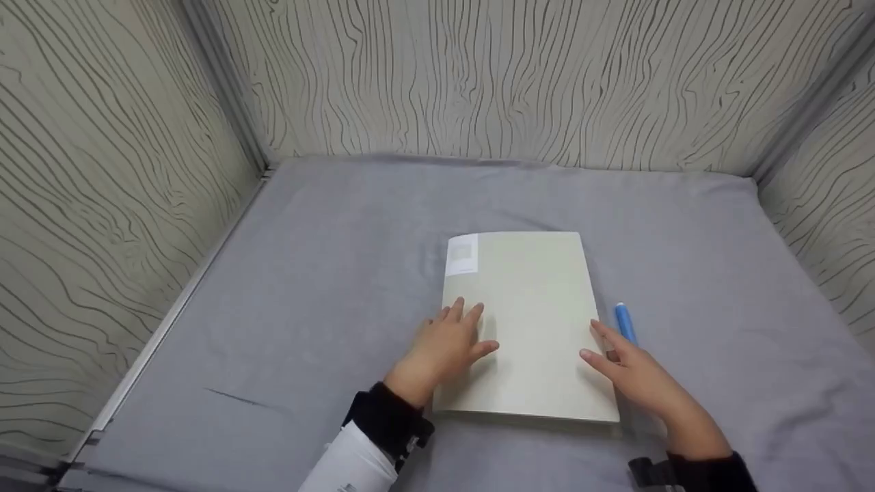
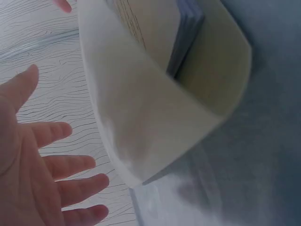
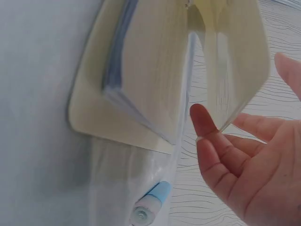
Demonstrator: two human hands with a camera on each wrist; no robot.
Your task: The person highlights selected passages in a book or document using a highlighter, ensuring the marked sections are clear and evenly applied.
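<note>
A cream folder [image 1: 526, 307] with a white label [image 1: 463, 253] at its far left corner lies on the grey cloth. Its cover stands partly raised in the right wrist view, showing a thick stack of sheets [image 3: 150, 70] inside. My left hand [image 1: 444, 345] hovers over the folder's left part, fingers spread. At the right edge, my right hand [image 1: 632, 372] has its fingertips [image 3: 202, 120] by the cover's edge, while the thumb stays apart on the outer side. Beside that hand lies a blue marker [image 1: 623, 322], partly hidden behind the fingers.
Grey cloth [image 1: 307, 294] covers the table. Panels with a wood-grain line pattern [image 1: 424, 75] close it off at the back and both sides. A metal rail [image 1: 171, 314] runs along the left edge.
</note>
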